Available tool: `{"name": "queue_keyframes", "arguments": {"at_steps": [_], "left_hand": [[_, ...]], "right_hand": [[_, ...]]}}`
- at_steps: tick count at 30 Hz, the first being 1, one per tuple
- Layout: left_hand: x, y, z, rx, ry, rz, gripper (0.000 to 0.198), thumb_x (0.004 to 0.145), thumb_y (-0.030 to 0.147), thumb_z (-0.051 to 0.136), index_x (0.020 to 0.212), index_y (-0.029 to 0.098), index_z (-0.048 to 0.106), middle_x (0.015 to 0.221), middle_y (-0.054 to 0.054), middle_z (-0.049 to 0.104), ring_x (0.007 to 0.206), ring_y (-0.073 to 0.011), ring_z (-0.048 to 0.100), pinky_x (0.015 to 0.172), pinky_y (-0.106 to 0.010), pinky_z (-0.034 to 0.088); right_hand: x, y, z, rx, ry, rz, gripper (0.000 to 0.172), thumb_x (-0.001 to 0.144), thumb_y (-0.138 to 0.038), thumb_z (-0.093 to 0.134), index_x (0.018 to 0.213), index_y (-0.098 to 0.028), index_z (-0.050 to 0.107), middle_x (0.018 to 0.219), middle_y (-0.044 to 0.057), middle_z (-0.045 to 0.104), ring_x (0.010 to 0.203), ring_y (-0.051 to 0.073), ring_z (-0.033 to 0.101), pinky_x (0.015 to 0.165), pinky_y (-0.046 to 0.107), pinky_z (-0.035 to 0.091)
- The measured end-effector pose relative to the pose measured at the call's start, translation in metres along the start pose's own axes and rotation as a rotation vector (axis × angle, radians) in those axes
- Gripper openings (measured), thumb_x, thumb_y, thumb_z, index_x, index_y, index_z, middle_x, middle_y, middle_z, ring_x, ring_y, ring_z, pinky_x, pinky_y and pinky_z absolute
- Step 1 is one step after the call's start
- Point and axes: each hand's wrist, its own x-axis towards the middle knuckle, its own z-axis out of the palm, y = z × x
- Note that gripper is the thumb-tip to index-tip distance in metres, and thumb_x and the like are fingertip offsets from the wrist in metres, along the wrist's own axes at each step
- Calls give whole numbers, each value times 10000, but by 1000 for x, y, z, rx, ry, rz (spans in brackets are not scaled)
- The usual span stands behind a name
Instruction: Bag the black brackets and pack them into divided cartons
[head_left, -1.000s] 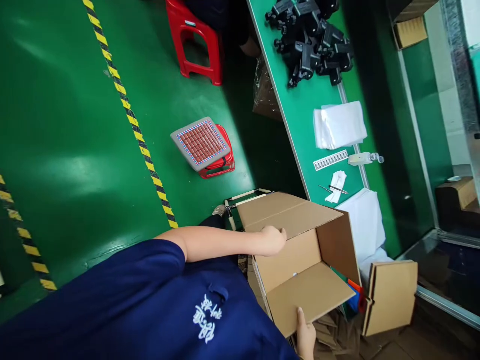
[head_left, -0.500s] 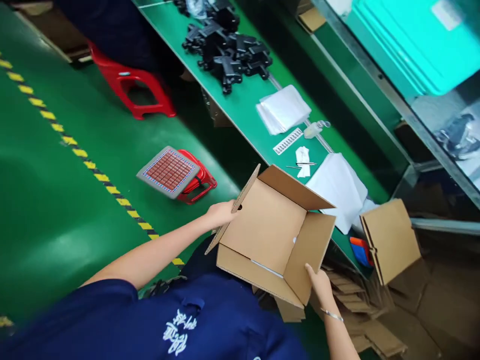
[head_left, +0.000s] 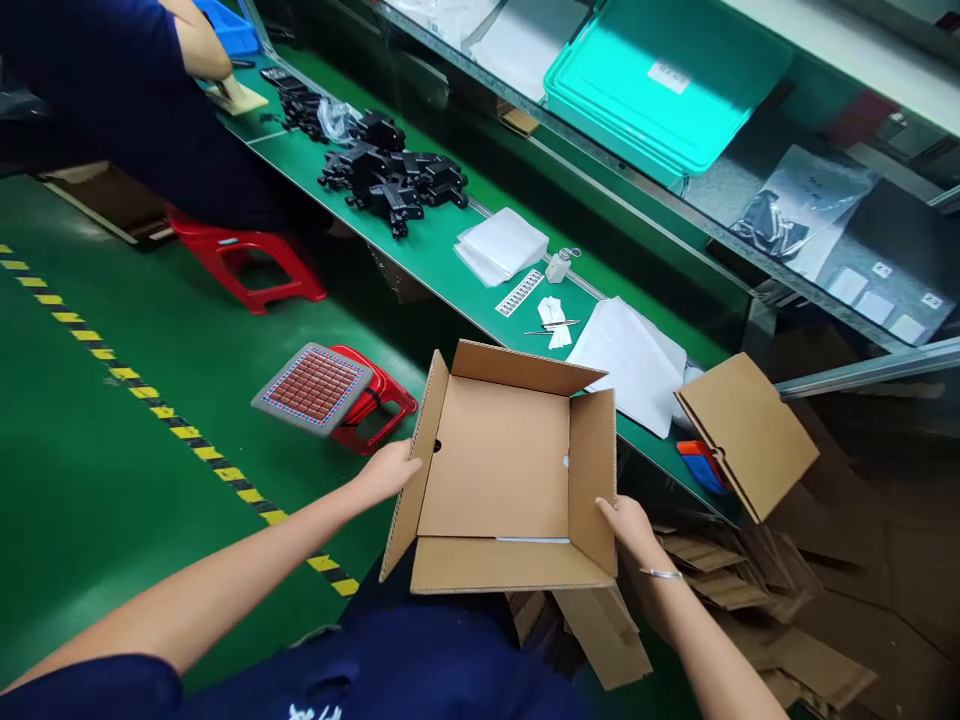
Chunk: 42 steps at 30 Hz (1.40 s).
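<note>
I hold an open brown cardboard box [head_left: 495,460] in front of me, its opening facing up and its flaps standing out. My left hand [head_left: 390,468] grips the left flap near a small hole. On the other side, my right hand [head_left: 628,525] holds the box's right wall; a thin bracelet sits on that wrist. Nothing lies inside the box.
A green workbench [head_left: 450,250] runs along behind, with black plastic parts [head_left: 390,180], white sheets [head_left: 502,245], a label strip and a small bottle. A folded carton [head_left: 746,432] and flat cardboard lie at right. Two red stools [head_left: 247,265], one cushioned, stand on the green floor. Another person [head_left: 112,90] works at the far left.
The view has swung up from the floor toward the bench. The box has turned upright and level in front of me, both hands still on it.
</note>
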Motion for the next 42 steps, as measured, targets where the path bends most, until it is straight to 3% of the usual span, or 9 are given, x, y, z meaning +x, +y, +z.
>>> {"name": "queue_keyframes", "arguments": {"at_steps": [7,10,13,16,21,25,29,35,42], "left_hand": [[-98,-16,116,-352,184,-251,397,730,246,402,1016,117,645,1110,-121,709,1056,-269,661,905,-368,538],[-117,-6,151,-323,76,-341,459,873,333,346,1233,120,534,1020,-121,715,798,-237,708,727,-369,576],[-113,15,146,-76,-95,-287,559,925,449,356,1341,81,428,1042,-174,688,714,-247,700,703,-399,562],[-97,19,118,358,-48,-99,495,905,498,434,1081,68,606,1014,-230,673,943,-354,665,851,-509,513],[-70,-25,84,590,213,535,281,955,314,400,845,179,621,839,-97,679,973,-271,622,1072,-573,334],[-40,-49,86,561,250,816,305,978,279,393,754,189,580,739,-41,624,778,-189,599,972,-445,428],[-2,-40,103,565,177,848,253,964,334,466,853,185,639,830,-65,669,849,-203,618,912,-385,435],[70,-23,125,495,-151,845,616,936,473,462,1474,187,369,1516,-126,397,1414,-267,331,1167,-447,193],[98,-11,136,468,-314,736,570,940,290,416,1479,116,351,1537,-167,337,1431,-286,304,1170,-502,196]], "right_hand": [[95,-31,-60,-151,-49,-276,198,730,-323,680,653,-141,683,785,147,716,844,288,677,694,301,448],[101,-32,-62,-140,-64,-310,187,730,-315,683,653,-144,681,778,160,713,854,302,671,729,329,466],[85,-33,-54,-103,-53,-360,286,853,-338,525,904,-123,707,965,172,721,936,287,661,790,337,480],[68,-44,-50,60,-42,-452,442,910,-329,412,1292,-152,547,1281,127,627,1095,236,619,885,307,481],[60,-54,-40,358,-104,-452,611,900,-393,440,1475,-219,326,1479,97,453,1304,267,482,1079,424,382],[53,-64,9,336,-154,-431,697,918,-480,401,1537,-244,184,1580,69,277,1447,242,276,1188,454,202],[38,-97,78,174,-330,-319,827,904,-599,369,1553,-177,79,1623,93,-44,1490,249,-74,1204,466,68],[33,-129,112,81,-360,-115,756,943,-599,267,1547,-167,129,1620,138,-23,1489,246,-60,1194,438,110],[23,-166,162,-40,-150,74,719,971,-482,294,1550,-169,4,1605,131,-156,1469,334,-159,1135,634,35]]}}
